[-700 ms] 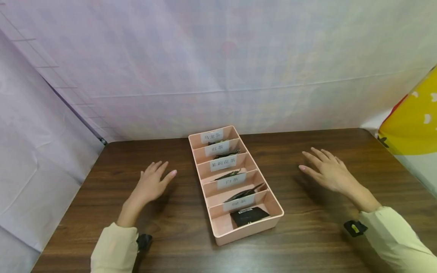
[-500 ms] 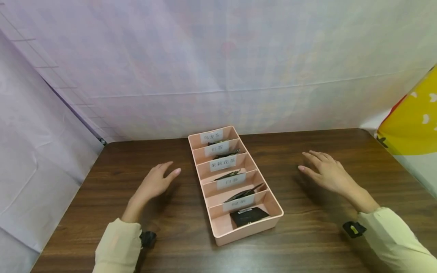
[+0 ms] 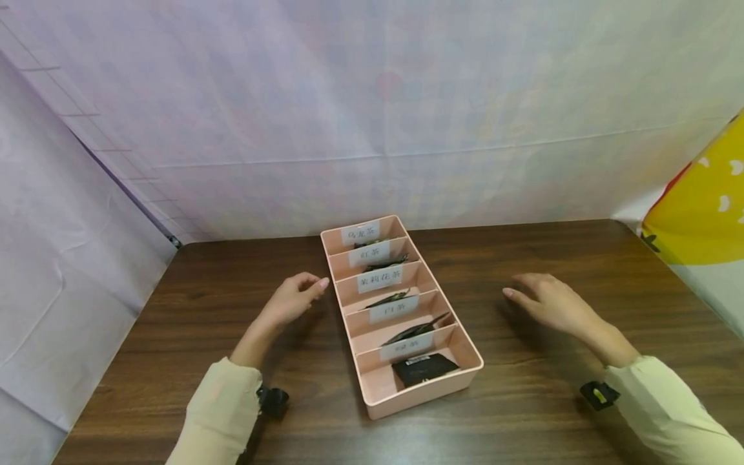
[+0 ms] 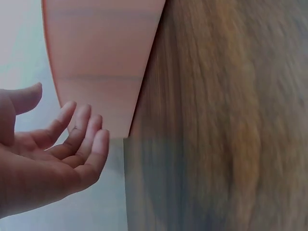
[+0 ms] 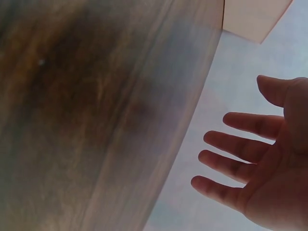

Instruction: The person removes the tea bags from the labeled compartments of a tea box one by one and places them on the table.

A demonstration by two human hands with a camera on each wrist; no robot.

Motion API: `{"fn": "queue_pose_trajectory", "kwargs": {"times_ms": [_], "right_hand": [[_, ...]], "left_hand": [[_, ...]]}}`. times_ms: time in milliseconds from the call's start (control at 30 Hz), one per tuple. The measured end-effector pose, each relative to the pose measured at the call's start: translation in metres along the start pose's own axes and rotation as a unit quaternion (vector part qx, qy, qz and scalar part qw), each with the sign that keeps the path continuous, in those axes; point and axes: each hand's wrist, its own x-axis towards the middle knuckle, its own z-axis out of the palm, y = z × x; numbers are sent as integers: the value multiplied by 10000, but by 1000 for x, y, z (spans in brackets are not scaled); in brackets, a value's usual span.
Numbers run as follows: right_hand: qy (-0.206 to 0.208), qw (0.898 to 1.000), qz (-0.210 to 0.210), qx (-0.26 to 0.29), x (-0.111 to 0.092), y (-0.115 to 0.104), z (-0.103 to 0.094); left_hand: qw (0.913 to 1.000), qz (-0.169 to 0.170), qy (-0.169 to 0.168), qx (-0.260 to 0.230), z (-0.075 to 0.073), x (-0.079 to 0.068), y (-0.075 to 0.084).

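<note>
A long pink divided box [image 3: 418, 395] stands on the table, split by cross walls into several compartments with white handwritten labels. Dark flat packets lie inside, among them a black packet [image 3: 424, 369] in the nearest compartment. My left hand [image 3: 289, 299] hovers just left of the box, thumb toward its rim and fingers loosely bent; it holds nothing. In the left wrist view a narrow gap seems to part those fingers [image 4: 98, 144] from the box wall, though contact cannot be ruled out. Farther off, my right hand [image 3: 555, 305] is held over the table right of the box, fingers relaxed, holding nothing.
The brown wooden table [image 3: 203, 284] reaches to a pale cloth backdrop [image 3: 261, 116] just behind the box. A yellow patterned cloth [image 3: 697, 206] hangs at the right. Dark wrist devices sit near both cuffs.
My left hand has moved right toward the box, its fingers bending more. The right hand has shifted slightly left, its fingers drooping a little. The box has stayed put.
</note>
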Motion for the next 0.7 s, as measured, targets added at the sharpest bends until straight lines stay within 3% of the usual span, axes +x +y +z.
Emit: {"fn": "queue_pose_trajectory", "kwargs": {"times_ms": [133, 367, 700], "right_hand": [[-16, 10000, -12, -13, 0, -2, 1], [-83, 9999, -6, 68, -1, -3, 3], [-132, 9999, -7, 46, -1, -3, 3]], "left_hand": [[9984, -228, 46, -517, 5, 4, 3], [9944, -540, 197, -882, 10, 10, 5], [9876, -533, 1, -1476, 13, 16, 5]]}}
